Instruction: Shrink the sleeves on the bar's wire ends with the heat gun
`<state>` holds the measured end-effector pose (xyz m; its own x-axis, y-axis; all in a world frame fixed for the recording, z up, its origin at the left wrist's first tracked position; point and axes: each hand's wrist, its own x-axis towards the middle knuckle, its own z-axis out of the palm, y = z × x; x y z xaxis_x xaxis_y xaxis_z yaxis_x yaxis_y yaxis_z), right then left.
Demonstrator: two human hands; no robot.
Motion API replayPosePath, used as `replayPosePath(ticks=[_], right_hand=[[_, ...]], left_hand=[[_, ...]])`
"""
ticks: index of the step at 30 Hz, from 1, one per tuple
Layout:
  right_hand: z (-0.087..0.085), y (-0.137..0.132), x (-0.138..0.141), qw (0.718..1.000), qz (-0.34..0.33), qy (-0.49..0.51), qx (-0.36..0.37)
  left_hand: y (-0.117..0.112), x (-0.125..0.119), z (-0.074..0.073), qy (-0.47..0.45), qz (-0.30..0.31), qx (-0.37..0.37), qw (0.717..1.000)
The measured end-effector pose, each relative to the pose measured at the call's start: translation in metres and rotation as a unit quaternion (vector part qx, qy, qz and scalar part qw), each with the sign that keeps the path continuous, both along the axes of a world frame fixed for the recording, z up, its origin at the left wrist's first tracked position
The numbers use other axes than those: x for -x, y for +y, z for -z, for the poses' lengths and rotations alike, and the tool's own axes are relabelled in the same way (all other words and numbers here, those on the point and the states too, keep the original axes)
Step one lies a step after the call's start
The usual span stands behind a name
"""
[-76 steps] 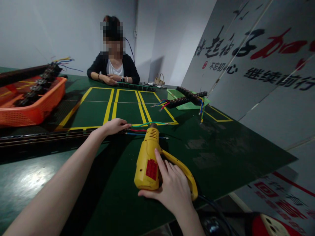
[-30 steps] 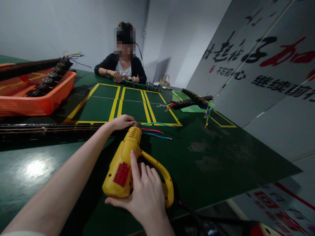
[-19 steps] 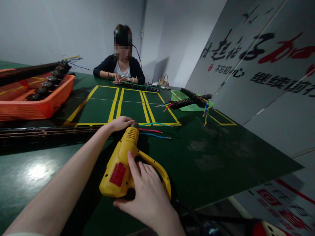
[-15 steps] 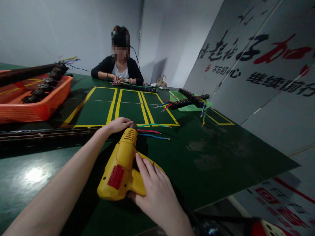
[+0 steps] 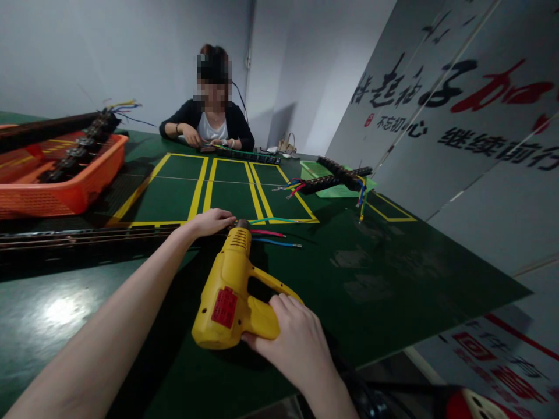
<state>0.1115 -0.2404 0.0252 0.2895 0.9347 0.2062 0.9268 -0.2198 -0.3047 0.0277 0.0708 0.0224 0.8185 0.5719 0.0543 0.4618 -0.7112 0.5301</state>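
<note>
Heat gun (image 5: 225,285): yellow, with a red label (image 5: 225,307); held by the handle over the table (image 5: 393,285), resting or lifted, cannot tell; metal nozzle (image 5: 243,224) pointing away, just beside the left fingertips.
Right hand (image 5: 299,337): at the right of the heat gun, fingers curled firmly round the handle.
Left hand (image 5: 213,222): just left of the heat gun's nozzle, fingers close together at the end of the long strip (image 5: 87,241); cannot tell whether pinching any wire.
Wires: green wire (image 5: 275,220), red wire (image 5: 268,234) and blue wire (image 5: 279,242), stretching right from the heat gun's nozzle.
Long strip: dark, lying left of the heat gun, running under the left wrist.
Orange basket (image 5: 82,195): well to the left of the heat gun and farther off, holding dark strips (image 5: 81,145).
Green basket (image 5: 340,191): beyond and right of the heat gun, bearing crossed strips (image 5: 334,169) with coloured wires.
Co-worker (image 5: 213,125): seated beyond the heat gun, hands (image 5: 192,137) at another dark strip (image 5: 257,156).
Yellow tape (image 5: 198,186): beyond the heat gun, forming boxes on the table.
</note>
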Motion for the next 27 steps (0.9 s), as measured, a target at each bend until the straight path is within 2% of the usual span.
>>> replayPosePath(ticks=[10,14,27], right_hand=[[0.013,-0.01,-0.016,0.997,-0.015,-0.06,-0.04],[0.016,-0.017,-0.025,0.995,-0.013,-0.086,-0.056],[0.02,-0.038,-0.058,0.985,0.055,-0.147,-0.075]], left_hand=[[0.0,0.0,0.0,0.028,-0.008,-0.011,1.0],[0.003,-0.002,0.003,0.048,-0.039,-0.034,0.997],[0.0,-0.001,0.001,0.061,-0.031,-0.047,0.997]])
